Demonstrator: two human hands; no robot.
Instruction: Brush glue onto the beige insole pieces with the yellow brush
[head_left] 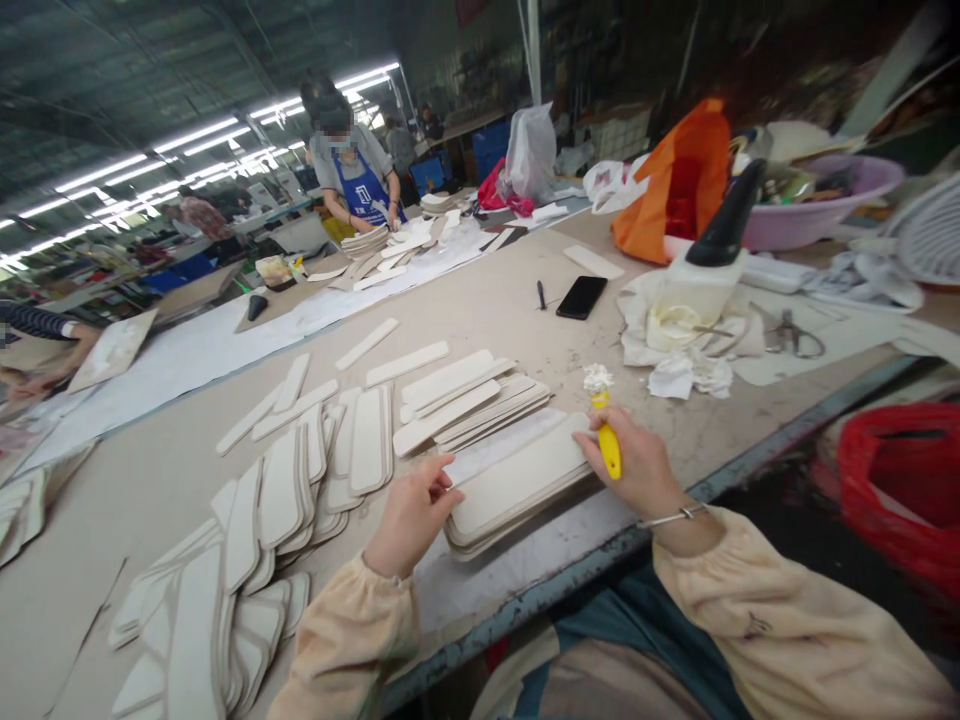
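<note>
A stack of long, pale, round-cornered panels (521, 480) lies at the table's front edge, between my two hands. My left hand (416, 510) is at the stack's left end, thumb touching its corner, fingers loosely bent and apart from the thumb. In my right hand (634, 460) is a brush with a yellow handle (610, 452); its bristle end (598, 378) points away from me and is coated in white stuff. The thumb and forefinger of that hand touch the stack's right end. Right behind the stack lie narrower pale strips (491, 410) in layers.
Fanned piles of pale pieces (281, 490) cover the left side. Farther right are a phone (582, 297), a plastic container with a black neck (701, 285), scissors (795, 335) and an orange bag (675, 190). A red bag (900, 490) hangs beside the table. A co-worker (356, 170) stands across.
</note>
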